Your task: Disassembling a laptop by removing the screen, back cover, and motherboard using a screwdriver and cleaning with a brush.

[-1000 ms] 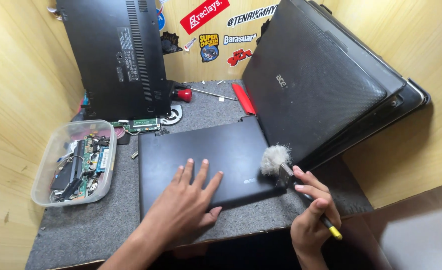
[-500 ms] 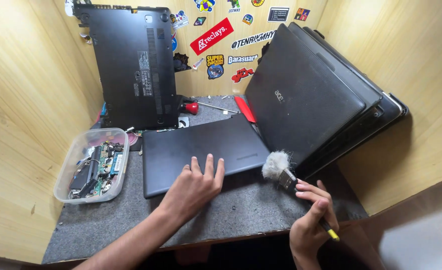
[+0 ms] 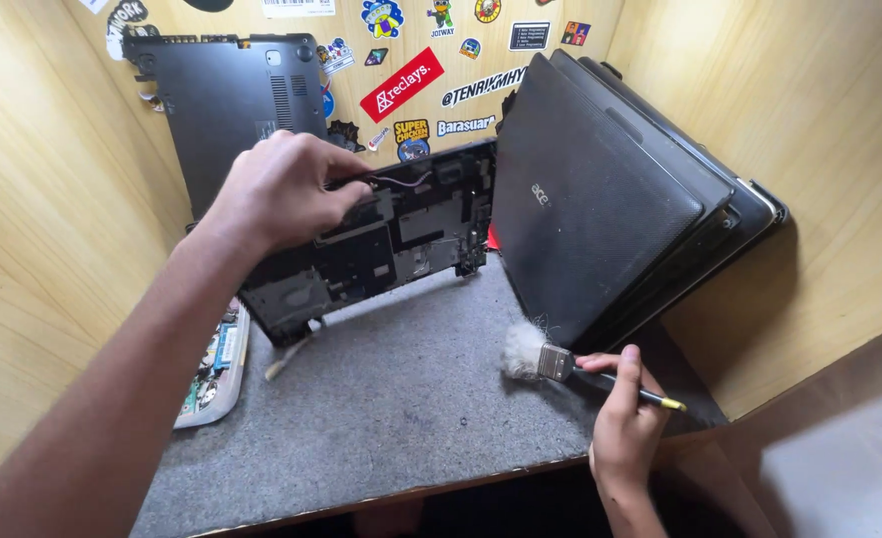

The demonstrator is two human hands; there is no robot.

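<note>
Half a second ago the dark laptop base [image 3: 381, 244] lay flat on the grey tabletop [image 3: 401, 399] under the spread left hand [image 3: 282, 189]; now it stands tilted on its lower edge in the middle of the frame, open inner side facing the camera, with that hand's fingers curled over its top edge. The right hand [image 3: 625, 418], lower right, pinches the brush [image 3: 551, 361] as before, its bristles resting on the tabletop beside the leaning stack of laptops [image 3: 610, 189]. The clear parts tray [image 3: 217, 374] sits at lower left.
</note>
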